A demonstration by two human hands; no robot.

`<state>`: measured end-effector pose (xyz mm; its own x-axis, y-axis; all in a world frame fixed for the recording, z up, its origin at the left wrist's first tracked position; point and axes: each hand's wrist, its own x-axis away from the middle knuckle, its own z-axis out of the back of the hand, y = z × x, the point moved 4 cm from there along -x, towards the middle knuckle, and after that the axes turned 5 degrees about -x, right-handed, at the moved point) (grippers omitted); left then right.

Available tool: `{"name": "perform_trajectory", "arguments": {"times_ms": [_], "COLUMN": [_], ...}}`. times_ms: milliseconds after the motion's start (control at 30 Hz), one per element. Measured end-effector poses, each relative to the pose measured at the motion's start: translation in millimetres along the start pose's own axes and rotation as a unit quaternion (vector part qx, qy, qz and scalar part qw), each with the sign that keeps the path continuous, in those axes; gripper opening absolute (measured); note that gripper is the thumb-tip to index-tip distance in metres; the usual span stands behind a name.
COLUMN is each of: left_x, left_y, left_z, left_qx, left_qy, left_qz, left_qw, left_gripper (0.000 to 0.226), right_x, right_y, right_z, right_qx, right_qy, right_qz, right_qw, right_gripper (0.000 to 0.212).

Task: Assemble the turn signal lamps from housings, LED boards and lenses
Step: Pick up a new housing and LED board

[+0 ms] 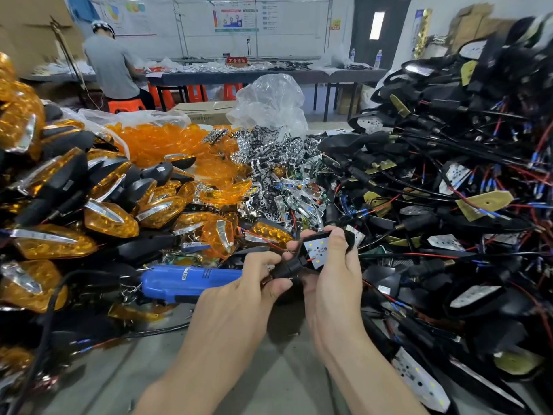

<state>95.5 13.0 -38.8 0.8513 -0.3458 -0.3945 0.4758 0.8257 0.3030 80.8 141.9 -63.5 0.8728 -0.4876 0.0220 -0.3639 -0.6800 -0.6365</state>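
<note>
Head view had you holding the housing [349,238] above the bench [269,369], your left hand [239,298] pinching its stem and your right hand [335,283] curled round its body, thumb on the rim. Its long axis ran from lower left to upper right, with the LED board [317,250] face up between your hands. The loose amber lenses [155,142] lay well off to your left, so your left hand was probably the one to fetch.

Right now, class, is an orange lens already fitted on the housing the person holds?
No: the white LED board sits uncovered in the held black housing, no lens over it.
</note>
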Motion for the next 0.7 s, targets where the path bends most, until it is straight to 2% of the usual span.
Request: {"name": "perform_trajectory", "arguments": {"times_ms": [200,267,367,400,567,700], "left_x": [1.8,2.9,2.1,1.8,1.1,4.4], "left_y": [3.2,6.0,9.7,9.5,5.1,1.4], "left_z": [1.9,2.8,8.4,10.5,11.5,12.8], "left_qx": [0.034,0.054,0.030,0.024,0.009,-0.027], "left_qy": [0.012,0.033,0.107,0.124,0.137,0.129], "left_qz": [0.012,0.003,-0.029,-0.032,-0.042,-0.037], "left_qw": [0.999,0.998,0.993,0.991,0.990,0.991], "left_gripper": [0.066,0.056,0.029,0.026,0.027,0.033], "right_x": [1.1,2.0,3.2,3.6,5.2,2.7], "right_y": [-1.3,-0.5,0.6,1.0,3.9,1.0], "right_z": [-5.6,-7.3,-8.0,-8.2,-6.8,-3.0], "right_qx": [-0.023,-0.028,-0.025,-0.012,0.036,0.072], "right_qy": [-0.022,-0.029,-0.052,-0.062,-0.088,-0.078], "right_qz": [-0.038,-0.061,-0.099,-0.111,-0.162,-0.131], "right_qw": [0.999,0.997,0.993,0.992,0.982,0.986], "right_gripper": [0.016,0.014,0.016,0.018,0.024,0.017]}}
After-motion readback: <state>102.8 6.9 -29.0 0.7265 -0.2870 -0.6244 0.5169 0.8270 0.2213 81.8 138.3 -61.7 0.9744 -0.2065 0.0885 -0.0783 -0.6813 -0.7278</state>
